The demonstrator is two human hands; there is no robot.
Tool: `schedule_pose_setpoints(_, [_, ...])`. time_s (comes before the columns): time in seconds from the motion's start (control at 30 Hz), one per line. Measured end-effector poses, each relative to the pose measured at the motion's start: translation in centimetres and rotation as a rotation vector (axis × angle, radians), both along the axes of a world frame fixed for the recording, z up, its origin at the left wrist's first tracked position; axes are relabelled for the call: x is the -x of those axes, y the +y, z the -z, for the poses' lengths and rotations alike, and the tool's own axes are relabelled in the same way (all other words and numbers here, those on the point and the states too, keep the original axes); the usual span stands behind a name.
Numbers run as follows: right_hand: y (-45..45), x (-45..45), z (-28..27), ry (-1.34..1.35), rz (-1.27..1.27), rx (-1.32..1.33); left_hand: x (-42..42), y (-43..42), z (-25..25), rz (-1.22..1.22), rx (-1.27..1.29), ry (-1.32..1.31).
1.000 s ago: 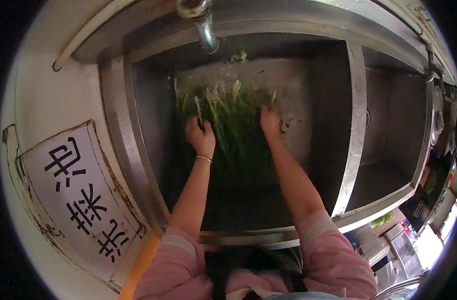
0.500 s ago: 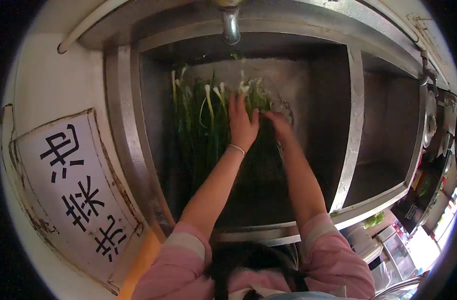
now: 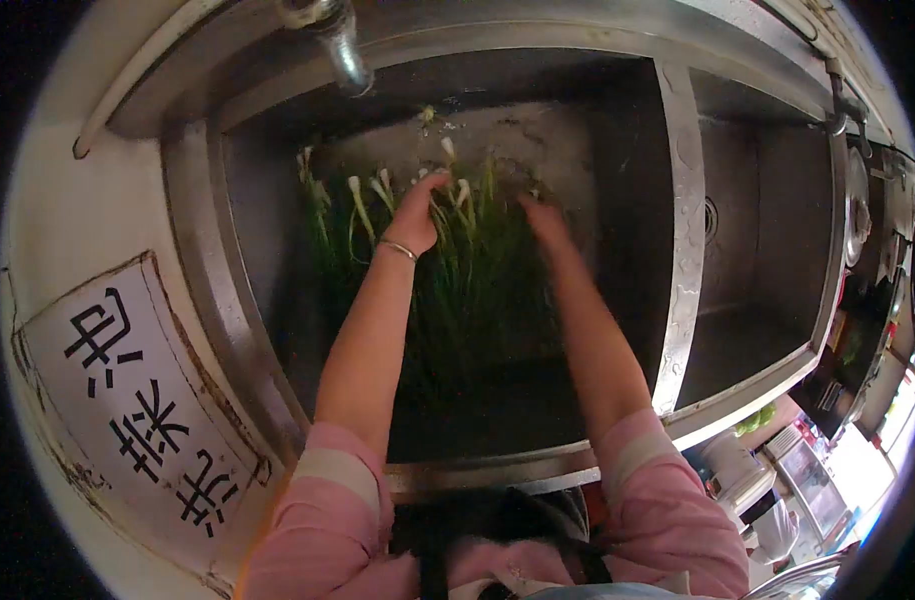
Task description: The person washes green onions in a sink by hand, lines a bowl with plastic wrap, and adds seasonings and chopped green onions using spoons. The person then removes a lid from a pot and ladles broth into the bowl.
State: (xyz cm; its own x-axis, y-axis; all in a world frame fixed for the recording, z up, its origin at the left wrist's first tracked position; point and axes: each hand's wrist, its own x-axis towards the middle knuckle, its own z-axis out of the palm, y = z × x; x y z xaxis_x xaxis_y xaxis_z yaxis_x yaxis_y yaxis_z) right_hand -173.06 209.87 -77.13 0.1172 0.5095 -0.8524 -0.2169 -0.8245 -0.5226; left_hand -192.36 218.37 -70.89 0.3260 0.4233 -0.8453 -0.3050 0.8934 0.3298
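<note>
L hand (image 3: 417, 216) & R hand (image 3: 545, 222) now apart vs nearly touching prior, so work spans more green stalks (image 3: 465, 262) twd far edge of sink (image 3: 683, 225); can't tell if gripping.

The left hand (image 3: 414, 222) is among green onions (image 3: 462, 245) in a sink (image 3: 627, 190); the right hand (image 3: 546, 224) at their right edge; a tap (image 3: 345, 58) beyond.

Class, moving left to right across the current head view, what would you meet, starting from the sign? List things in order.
Sign → faucet → left hand → right hand → metal divider → round drain.
</note>
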Motion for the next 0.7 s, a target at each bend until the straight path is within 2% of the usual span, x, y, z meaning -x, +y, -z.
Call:
schedule_pose_setpoints(0.03, [0.2,0.9,-0.6,-0.34,-0.092,-0.132,-0.6,-0.1,-0.2,0.005,0.003,-0.002])
schedule_pose_setpoints(0.1, [0.2,4.2,-2.2,-0.682,-0.19,-0.263,-1.6,-0.8,-0.7,-0.092,0.033,-0.162])
schedule_pose_setpoints(0.13, [0.1,7.3,-5.5,-0.634,-0.081,-0.524,-1.5,-1.0,0.2,-0.094,0.033,-0.161])
schedule_pose_setpoints(0.17, [-0.1,8.8,-7.3,-0.577,0.032,-0.774,-1.4,-1.8,1.8,0.028,-0.277,-0.144])
schedule_pose_setpoints(0.2, [0.1,8.4,-6.2,-0.577,0.033,-0.767,-1.5,-2.3,1.6,0.101,-0.425,-0.14])
schedule_pose_setpoints(0.23, [0.3,7.8,-4.5,-0.867,-0.141,-0.675,-2.0,-2.5,0.2,0.16,-0.575,-0.13])
schedule_pose_setpoints(0.27, [0.1,7.3,-3.1,-1.146,-0.316,-0.567,-2.1,-2.3,-1.4,0.042,-0.29,-0.157])
schedule_pose_setpoints(0.3, [0.8,6.3,-4.7,-1.146,-0.303,-0.569,-2.3,-1.8,-3.1,-0.075,-0.019,-0.178])
schedule_pose_setpoints(0.33, [2.1,4.7,-8.2,-0.64,-0.185,-0.402,-2.1,-1.9,-3.1,-0.023,-0.077,-0.148])
schedule_pose_setpoints(0.4, [1.2,7.2,-5.1,-0.79,-0.1,-0.759,-2.3,-1.6,3.2,-0.088,-0.01,-0.08])
schedule_pose_setpoints(0.43, [0.6,8.6,-8.6,-0.974,-0.3,-0.784,-1.9,-1.9,4.1,0.004,-0.251,0.01])
schedule_pose_setpoints(0.47, [1.0,8.0,-9.3,-0.873,-0.352,-0.749,-1.5,-2.3,5.0,0.076,-0.483,0.131])
schedule_pose_setpoints(0.5, [0.9,7.0,-9.4,-0.773,-0.401,-0.706,-1.5,-2.9,2.7,0.078,-0.475,0.129])
schedule_pose_setpoints(0.53, [0.7,5.7,-7.1,-0.777,-0.396,-0.701,-2.0,-2.5,-1.4,-0.007,-0.281,0.0])
schedule_pose_setpoints(0.57, [0.4,4.2,-3.1,-0.591,-0.219,-0.661,-2.2,-2.3,-3.8,-0.093,-0.089,-0.125])
schedule_pose_setpoints(0.6, [0.5,3.3,-2.5,-0.491,-0.136,-0.644,-0.9,-2.5,-3.1,-0.128,-0.103,-0.286])
schedule_pose_setpoints(0.63, [1.1,2.4,-3.5,-0.395,-0.048,-0.626,-0.7,-2.8,-3.8,-0.128,-0.11,-0.282])
schedule_pose_setpoints(0.7, [1.1,0.8,-6.0,-0.087,0.369,-0.244,-0.9,-3.9,-4.8,0.407,-0.682,0.44])
